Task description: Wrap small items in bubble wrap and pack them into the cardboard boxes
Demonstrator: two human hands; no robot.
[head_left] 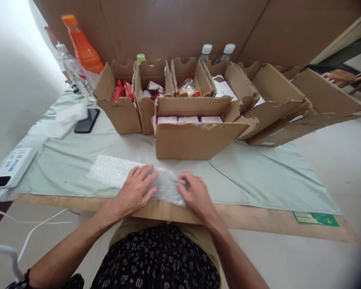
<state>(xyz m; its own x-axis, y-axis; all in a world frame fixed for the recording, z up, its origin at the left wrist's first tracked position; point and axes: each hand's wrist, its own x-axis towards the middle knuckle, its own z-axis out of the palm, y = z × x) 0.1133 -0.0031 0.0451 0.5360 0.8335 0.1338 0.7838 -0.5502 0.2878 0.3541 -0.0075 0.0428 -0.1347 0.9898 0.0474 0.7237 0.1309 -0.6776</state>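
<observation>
1. Lying crosswise in front of you, the strip of bubble wrap point(168, 185) rests flat on the cloth point(243, 180) that covers the bench point(252, 218); its long axis runs left to right, roughly along the front edge, with the right end a little closer to you.

2. Your left hand point(138, 186) is palm down over the strip, right of its middle, fingers loosely spread; that grip is wide and closes around nothing.

3. Your right hand point(195, 196) sits at the right end, fingers curled and thumb near the index finger, so that grip is narrow. Blur hides the fingertips, so you cannot tell whether they pinch the film or only touch it.

4. Judge the key relation from that end: your right hand is the nearer one to it, and the strip stretches leftward from there, under your left hand and out beyond it.

5. Past the strip's far edge, near its right half, stands the cardboard box point(183, 140) with purple-edged packs point(188, 119); the black phone point(86, 120) lies farther back, to the left.
</observation>
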